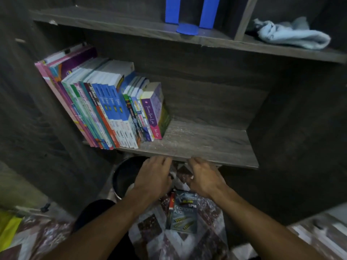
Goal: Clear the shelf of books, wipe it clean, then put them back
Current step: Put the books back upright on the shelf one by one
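A dark wooden shelf [202,143] carries a leaning row of several books [112,109] on its left half; its right half is bare and dusty. Both my hands hover side by side just below the shelf's front edge. My left hand [152,177] and my right hand [204,177] have loosely curled fingers that hold nothing I can see. One grey book [183,212] lies flat on the patterned floor under my hands. A light blue cloth [289,34] lies crumpled on the upper shelf at the right.
A blue bookend [189,15] stands on the upper shelf [131,25]. A dark round bin [125,175] sits on the floor left of my hands. A yellow object [9,228] is at the far left, a pale surface [323,231] at the lower right.
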Demonstrator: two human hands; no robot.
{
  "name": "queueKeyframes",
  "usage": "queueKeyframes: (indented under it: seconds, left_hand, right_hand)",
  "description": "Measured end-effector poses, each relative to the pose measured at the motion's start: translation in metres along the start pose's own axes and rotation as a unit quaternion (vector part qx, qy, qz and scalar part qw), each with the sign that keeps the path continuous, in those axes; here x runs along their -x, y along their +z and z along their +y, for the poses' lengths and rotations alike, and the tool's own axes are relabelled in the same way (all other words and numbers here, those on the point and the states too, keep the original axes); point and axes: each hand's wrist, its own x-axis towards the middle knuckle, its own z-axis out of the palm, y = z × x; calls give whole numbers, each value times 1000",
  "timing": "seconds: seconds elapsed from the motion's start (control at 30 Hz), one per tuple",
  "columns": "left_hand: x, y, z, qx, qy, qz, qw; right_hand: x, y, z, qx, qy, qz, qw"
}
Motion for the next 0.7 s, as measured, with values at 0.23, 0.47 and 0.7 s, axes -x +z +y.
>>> queueKeyframes:
  seconds: [0.23,0.47,0.7]
  left_hand:
    - [8,60,34,46,26,-73,996]
    - [16,136,46,41,25,-157,987]
    - [12,214,40,68,-19,-241,968]
  right_hand:
    - [32,51,43,32,53,-40,997]
    - [34,122,78,-3,128,-143,981]
    - [12,198,105,-67,205,-238,947]
